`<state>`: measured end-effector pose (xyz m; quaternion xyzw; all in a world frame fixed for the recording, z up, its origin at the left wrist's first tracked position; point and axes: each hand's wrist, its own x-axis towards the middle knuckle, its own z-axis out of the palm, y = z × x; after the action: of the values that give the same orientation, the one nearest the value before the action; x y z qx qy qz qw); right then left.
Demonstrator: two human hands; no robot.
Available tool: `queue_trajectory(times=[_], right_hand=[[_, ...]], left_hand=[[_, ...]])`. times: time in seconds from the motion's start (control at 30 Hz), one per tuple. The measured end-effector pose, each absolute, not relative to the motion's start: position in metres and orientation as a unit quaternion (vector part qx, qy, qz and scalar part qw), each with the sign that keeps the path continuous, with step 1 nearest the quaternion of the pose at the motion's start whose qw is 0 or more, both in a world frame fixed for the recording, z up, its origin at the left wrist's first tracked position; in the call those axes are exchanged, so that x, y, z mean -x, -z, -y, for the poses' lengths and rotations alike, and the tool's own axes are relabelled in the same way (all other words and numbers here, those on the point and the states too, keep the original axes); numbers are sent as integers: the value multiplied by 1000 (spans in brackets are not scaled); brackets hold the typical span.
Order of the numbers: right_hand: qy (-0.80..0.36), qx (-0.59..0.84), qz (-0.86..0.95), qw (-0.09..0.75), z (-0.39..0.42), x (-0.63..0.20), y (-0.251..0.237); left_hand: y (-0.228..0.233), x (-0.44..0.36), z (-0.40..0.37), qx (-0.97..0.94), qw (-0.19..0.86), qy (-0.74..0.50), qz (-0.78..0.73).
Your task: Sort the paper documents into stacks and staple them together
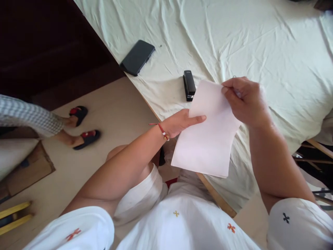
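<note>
The person holds a white paper up with both hands, just above the near edge of the worktop. The left hand grips the left edge of the paper, with the thumb flat on top and the other fingers hidden under the sheet. A red string band is tied round that wrist. The right hand is curled and pinches the top right corner of the paper between thumb and fingers. The paper is blank on the side that shows, so it has no words to read. The worktop is covered with a wrinkled pale cloth. A black stapler lies on the cloth just beside the top left corner of the paper. Any writing on it is too small to read. A dark phone lies face down farther off, near the worktop's edge. On the floor to the left, another person's feet in black and red sandals stand well apart from the worktop.
</note>
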<state>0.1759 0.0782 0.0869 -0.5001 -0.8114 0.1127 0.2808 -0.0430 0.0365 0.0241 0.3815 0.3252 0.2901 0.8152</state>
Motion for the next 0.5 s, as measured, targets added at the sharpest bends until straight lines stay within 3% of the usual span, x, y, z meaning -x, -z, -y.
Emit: queue_trajectory(times=[0.37,0.5], right_hand=[[-124,537,787,278,-75,-190,-87],[-32,532,789,306,-70,-202,-86]], left_hand=[[-13,26,-25,-277,864,-274,-318],[-11,25,-25,-308,834,-302,-344]])
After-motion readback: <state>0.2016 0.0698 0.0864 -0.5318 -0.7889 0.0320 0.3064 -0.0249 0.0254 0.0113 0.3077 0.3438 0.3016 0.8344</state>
